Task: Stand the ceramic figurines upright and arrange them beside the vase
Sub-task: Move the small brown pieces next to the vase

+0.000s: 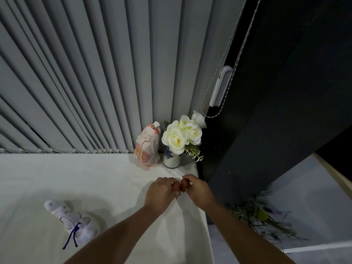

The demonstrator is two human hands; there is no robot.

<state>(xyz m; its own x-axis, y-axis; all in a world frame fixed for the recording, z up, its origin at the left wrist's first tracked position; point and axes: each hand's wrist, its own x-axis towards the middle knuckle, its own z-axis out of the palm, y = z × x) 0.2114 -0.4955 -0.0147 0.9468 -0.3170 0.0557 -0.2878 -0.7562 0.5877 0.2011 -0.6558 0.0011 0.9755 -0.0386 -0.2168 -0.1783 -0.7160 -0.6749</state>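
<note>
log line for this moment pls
pink figurine: upright by vase | white figurine: lying down | left hand, right hand: holding small brown pieces

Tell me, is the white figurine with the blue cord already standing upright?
No, the white figurine lies on its side on the white surface, far from the vase, while the pink figurine stands upright.

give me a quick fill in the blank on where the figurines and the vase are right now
1. The pink figurine stands ____ beside the vase.
2. The white figurine with the blue cord is ____ on the table.
3. The vase holds ____ flowers.
4. The left hand and right hand hold small ____ objects.

Missing words: upright; lying; white; brown
</note>
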